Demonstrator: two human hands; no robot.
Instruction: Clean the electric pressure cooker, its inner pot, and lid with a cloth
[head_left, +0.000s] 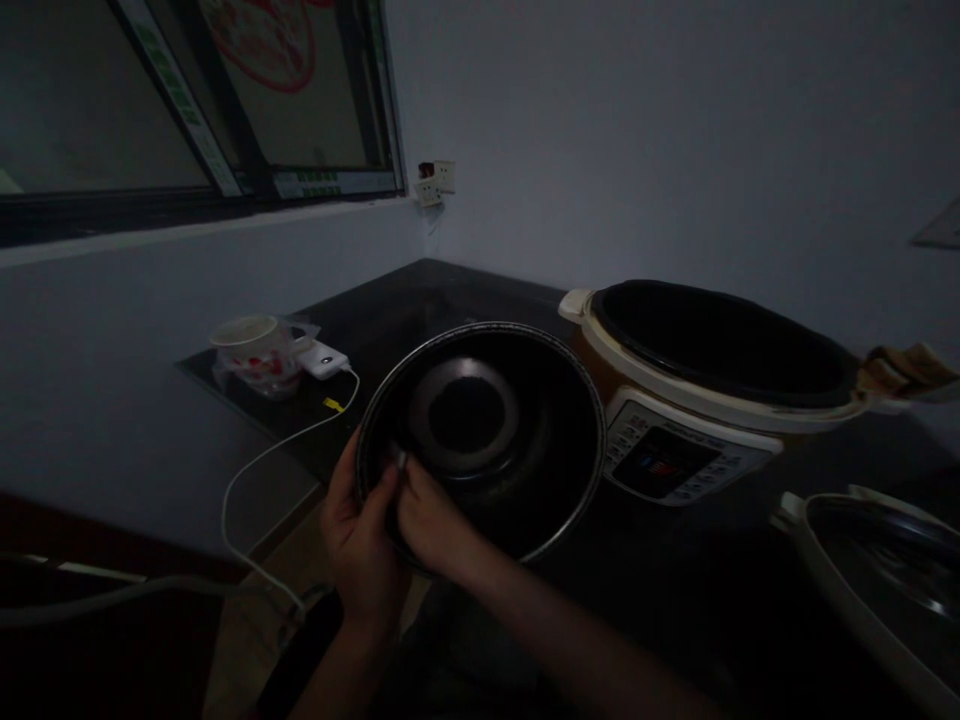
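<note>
A round dark pot with a light metal rim is held tilted, its opening facing me. My left hand grips the pot's rim at the lower left, fingers behind the wall and thumb over the edge. My right hand reaches across into the pot near that same edge, close to the left thumb. Its fingers are closed together, and a small pale shiny spot shows by their tips; what they hold I cannot make out. A shiny ring around a dark centre shows inside the pot.
Right of the pot stands a large electric cooker, uncovered, with a folded brown cloth on its edge. A glass lid lies nearer. A bag-wrapped tub and white device with a trailing cable are at left.
</note>
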